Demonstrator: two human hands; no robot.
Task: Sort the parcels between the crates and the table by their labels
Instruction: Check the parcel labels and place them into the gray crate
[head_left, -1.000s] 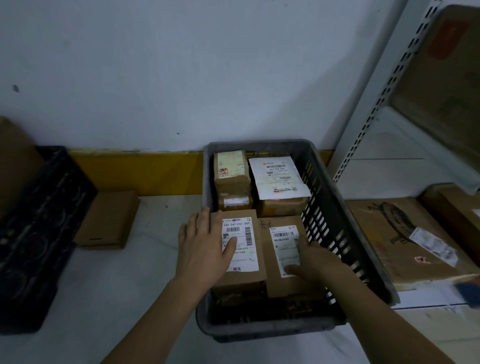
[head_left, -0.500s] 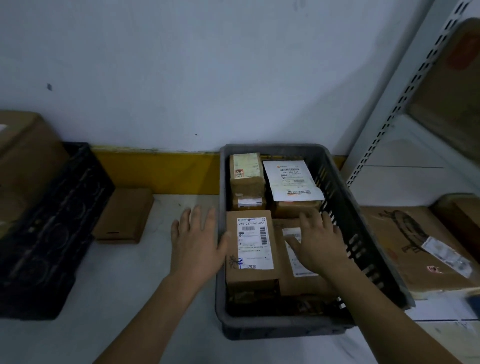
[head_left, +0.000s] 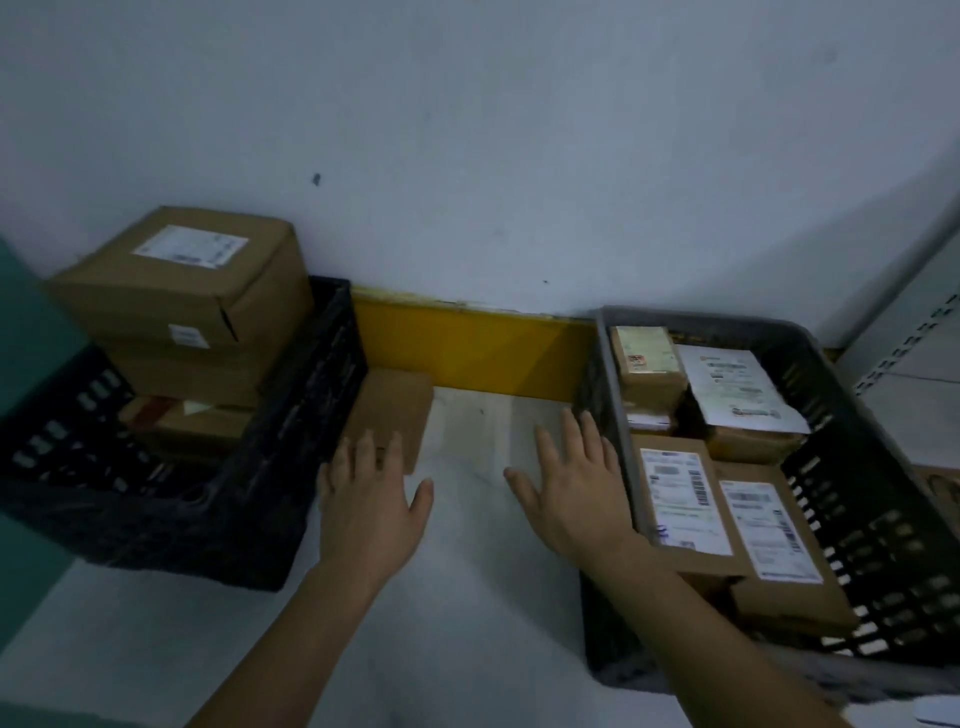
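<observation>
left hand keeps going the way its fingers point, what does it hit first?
Most likely the small plain cardboard box on the table; the left hand has its fingertips already over the box's near edge. Contact can't be told; depth is unclear.

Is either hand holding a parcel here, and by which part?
Nothing is held. The left hand hovers open by the small box; the right hand is open beside the grey crate.

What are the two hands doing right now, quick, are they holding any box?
Left hand: open, fingers spread, reaching over the small plain brown cardboard box on the table, holding nothing.
Right hand: open, holding nothing.
</observation>
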